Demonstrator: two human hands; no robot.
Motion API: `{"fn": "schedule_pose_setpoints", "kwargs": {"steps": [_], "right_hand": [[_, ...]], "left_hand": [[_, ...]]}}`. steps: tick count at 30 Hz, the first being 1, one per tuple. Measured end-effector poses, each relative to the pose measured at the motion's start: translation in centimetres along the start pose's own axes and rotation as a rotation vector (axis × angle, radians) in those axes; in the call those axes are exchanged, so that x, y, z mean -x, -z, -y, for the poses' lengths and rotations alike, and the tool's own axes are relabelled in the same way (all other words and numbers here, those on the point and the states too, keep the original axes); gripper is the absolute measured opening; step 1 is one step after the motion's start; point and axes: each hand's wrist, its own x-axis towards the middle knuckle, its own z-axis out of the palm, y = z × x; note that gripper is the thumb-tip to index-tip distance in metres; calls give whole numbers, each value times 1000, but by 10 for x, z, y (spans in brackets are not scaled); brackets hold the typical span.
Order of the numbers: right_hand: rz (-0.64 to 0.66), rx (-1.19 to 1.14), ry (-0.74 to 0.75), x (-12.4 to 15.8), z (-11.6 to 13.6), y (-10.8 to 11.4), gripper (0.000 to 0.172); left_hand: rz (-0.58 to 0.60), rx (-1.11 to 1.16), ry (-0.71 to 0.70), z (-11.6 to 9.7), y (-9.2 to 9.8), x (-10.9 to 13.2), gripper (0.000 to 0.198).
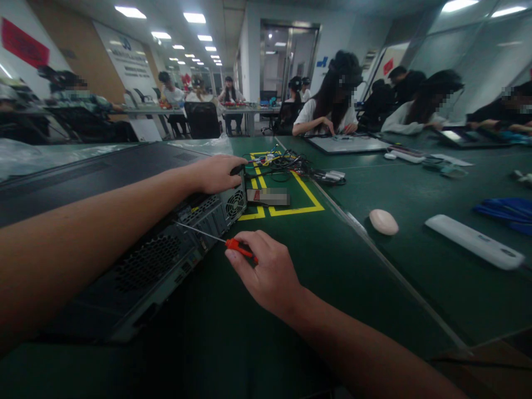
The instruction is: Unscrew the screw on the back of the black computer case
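Observation:
A black desktop computer case [100, 166] lies on its side at my left, its rear panel [195, 227] with vents and slots facing me. My left hand [218, 173] is closed on the far rear corner of the case, its fingers curled at the edge by a small black piece I cannot make out. In my right hand [270, 266] is a screwdriver [239, 247] with an orange-red handle, pinched between thumb and fingers. The thin shaft points left, and its tip is at the rear panel's upper edge.
A bundle of cables [286, 162] lies beyond the case, near yellow tape marks [297, 210] on the green table [332, 266]. To the right are a beige mouse-shaped object [383, 221], a white power strip [474, 241] and blue cloth [507, 213]. Several people work at tables beyond.

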Motion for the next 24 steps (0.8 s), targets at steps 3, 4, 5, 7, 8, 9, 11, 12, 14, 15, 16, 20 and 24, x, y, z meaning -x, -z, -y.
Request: {"fn": "schedule_pose_setpoints", "kwargs": {"steps": [3,4,5,7,8,9,11,12,14,15,16,20,24], "right_hand": [[15,-1,-11,0,1,0,26],[22,-5,-16,0,1,0,26],[27,-9,-18,0,1,0,26],[28,-24,-14,0,1,-1,24],[26,-31,-9,0,1,-1,23],[24,-36,-4,0,0,-1,21],[23,-37,1,0,-1,-2,19],[25,-35,4,0,-1,-2,17],[35,-25,1,0,-2,-2,13],[38,-21,-1,0,-2,-2,12],[41,-17,-4,0,-2,-2,12],[25,-15,-1,1,-2,-2,13],[18,-9,5,1,-2,-1,17]], "left_hand": [[-1,4,1,0,0,0,79],[-3,8,-1,0,0,0,79],[-6,14,-6,0,0,0,78],[-7,19,-10,0,0,0,79],[-5,17,-10,0,0,0,79],[-2,13,-7,0,0,0,79],[0,10,-4,0,0,0,80],[-2,12,-5,0,0,0,81],[-5,19,-13,0,0,0,81],[-6,20,-16,0,0,0,81],[-4,18,-18,0,0,0,81],[6,-4,-4,0,0,0,79],[0,3,-3,1,0,0,80]]}}
